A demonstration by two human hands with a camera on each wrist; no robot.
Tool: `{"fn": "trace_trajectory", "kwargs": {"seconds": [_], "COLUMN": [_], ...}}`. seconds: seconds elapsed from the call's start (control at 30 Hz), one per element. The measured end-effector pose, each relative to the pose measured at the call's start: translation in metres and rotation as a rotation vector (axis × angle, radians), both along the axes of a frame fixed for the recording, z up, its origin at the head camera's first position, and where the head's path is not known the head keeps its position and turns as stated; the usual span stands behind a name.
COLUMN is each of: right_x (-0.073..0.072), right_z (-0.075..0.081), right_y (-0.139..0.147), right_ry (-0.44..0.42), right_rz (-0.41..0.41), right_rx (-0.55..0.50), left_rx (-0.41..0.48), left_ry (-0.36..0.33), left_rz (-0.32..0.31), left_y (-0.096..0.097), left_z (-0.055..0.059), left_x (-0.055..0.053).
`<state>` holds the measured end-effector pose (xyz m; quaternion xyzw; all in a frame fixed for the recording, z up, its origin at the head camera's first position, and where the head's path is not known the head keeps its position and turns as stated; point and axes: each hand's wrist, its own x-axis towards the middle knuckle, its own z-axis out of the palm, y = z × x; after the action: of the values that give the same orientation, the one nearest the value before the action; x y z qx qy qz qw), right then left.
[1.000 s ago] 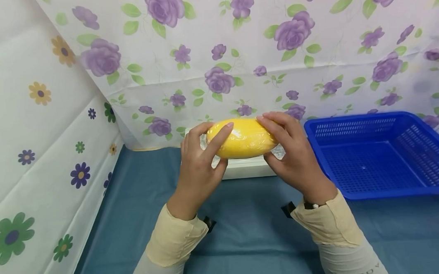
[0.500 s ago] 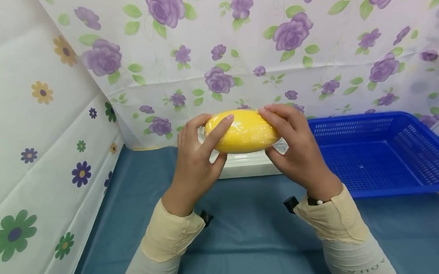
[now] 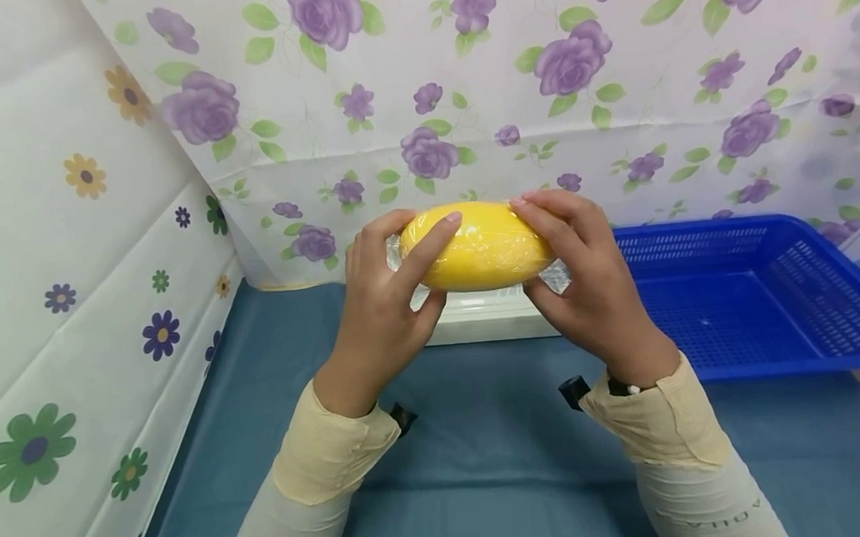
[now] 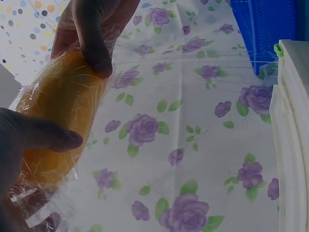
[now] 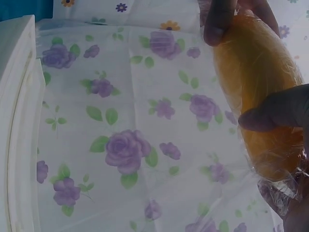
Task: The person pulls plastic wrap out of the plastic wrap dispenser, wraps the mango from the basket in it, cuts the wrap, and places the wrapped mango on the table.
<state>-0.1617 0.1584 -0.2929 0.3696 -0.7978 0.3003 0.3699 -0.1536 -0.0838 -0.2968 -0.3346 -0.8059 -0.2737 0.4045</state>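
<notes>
A smooth yellow oval thing, like a melon (image 3: 483, 249), is wrapped in shiny clear cling film (image 5: 285, 193). It is held up lengthwise between both hands. My left hand (image 3: 384, 303) grips its left end, thumb below and fingers over the top. At the other end my right hand (image 3: 594, 280) grips it the same way. Behind and below it, partly hidden, a long white box (image 3: 487, 329) lies on the table. In both wrist views a faint clear sheet with creases stretches between the wrapped thing and the white box. Crumpled film bunches at its ends.
A blue plastic basket (image 3: 710, 315) with perforated sides stands right of the hands. Blue-grey cloth (image 3: 483, 452) covers the table. A floral curtain (image 3: 420, 74) hangs behind, and another flowered sheet (image 3: 28, 265) hangs on the left.
Both hands have raised the yellow thing somewhat in the head view, keeping their grip. More of the white box's front now shows beneath it.
</notes>
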Motion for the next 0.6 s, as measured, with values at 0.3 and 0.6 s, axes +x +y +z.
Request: {"fn": "trace_trajectory", "kwargs": {"seconds": [0.3, 0.6], "right_x": [0.006, 0.02], "right_z": [0.003, 0.0], "right_y": [0.001, 0.006], "right_ry": [-0.001, -0.012], "right_rz": [0.005, 0.019], "right_rx": [0.014, 0.045], "left_rx": [-0.015, -0.094], "left_ry": [-0.007, -0.047], "left_rz": [0.0, 0.016], "left_y": [0.0, -0.005], "left_z": [0.002, 0.004], "left_x": [0.008, 0.023]}}
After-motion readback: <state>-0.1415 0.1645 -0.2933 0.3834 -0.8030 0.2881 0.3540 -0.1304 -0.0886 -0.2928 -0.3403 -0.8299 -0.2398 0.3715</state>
